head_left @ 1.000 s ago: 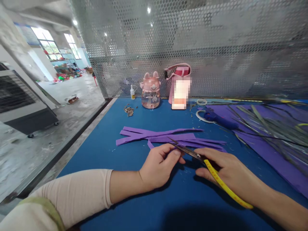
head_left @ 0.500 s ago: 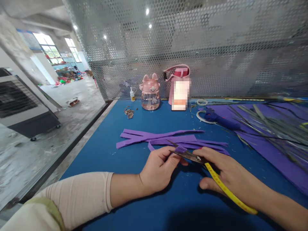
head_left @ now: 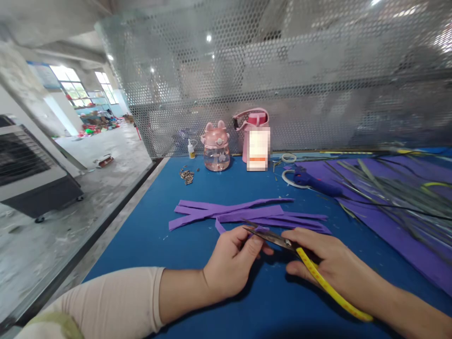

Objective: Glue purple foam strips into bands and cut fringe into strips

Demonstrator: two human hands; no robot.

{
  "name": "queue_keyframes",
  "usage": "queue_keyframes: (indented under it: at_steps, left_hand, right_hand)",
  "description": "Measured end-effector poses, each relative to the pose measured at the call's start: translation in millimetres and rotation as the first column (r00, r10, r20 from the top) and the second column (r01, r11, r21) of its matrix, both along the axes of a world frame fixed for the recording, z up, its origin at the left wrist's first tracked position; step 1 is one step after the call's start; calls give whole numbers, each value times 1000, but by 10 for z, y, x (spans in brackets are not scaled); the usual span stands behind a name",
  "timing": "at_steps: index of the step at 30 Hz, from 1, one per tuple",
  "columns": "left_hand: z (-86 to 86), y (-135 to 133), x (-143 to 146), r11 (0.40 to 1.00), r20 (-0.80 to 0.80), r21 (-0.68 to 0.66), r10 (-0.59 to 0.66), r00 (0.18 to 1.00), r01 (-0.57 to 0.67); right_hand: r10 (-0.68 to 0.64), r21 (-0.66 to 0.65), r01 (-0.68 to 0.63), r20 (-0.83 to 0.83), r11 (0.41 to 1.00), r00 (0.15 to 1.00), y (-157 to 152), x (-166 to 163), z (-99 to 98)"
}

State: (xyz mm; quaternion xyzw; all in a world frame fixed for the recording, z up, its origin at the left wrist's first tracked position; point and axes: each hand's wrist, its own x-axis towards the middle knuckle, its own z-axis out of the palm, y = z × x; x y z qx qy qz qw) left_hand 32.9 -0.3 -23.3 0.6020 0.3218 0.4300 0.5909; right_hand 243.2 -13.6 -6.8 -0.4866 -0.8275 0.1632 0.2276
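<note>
My left hand (head_left: 235, 261) pinches a narrow purple strip (head_left: 219, 226) whose end sticks out past the thumb. Around that end lie the blades of a pair of scissors (head_left: 277, 239), close to my left fingertips. My right hand (head_left: 328, 254) grips the scissors by their handles, one of which is wrapped in yellow tape that curves below the palm. Just beyond both hands, several loose purple strips (head_left: 197, 214) lie crossed on the blue table (head_left: 148, 249). The lower handle loop is partly hidden by my right hand.
Along the back stand a small glue bottle (head_left: 191, 149), a pink drinking jar (head_left: 216, 153) and a pink bottle (head_left: 244, 148) with a blurred patch before it. A small heap of seeds (head_left: 187, 176), a blue glue gun (head_left: 318, 183) and a large purple sheet (head_left: 374, 235) under green stems lie nearby.
The scissor blades have closed further around the purple strip's end. My view has tilted up slightly, so the table's things sit lower. Both hands keep their holds.
</note>
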Motion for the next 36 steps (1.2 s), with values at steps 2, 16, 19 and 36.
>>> queue_keyframes:
  at_steps: [2,16,19,36]
  left_hand:
    - [6,2,-1,1000,-9,-15,-10,1000,10]
    - [13,34,12,1000,49,-11,4,999,-4]
    - [-2,14,2,1000,59,18,-9,998,8]
    - [30,-14,-18,1000,-18,9,-17,1000,17]
  right_hand:
    - [-6,-10,6,6,1000,1000,-6,-7,9]
    - [26,-4,-26,62,1000,998,3,163,-96]
    - [48,-43,-46,60,998,997,-8,118,-51]
    - [-29,21,28,57,999,998,12,72,62]
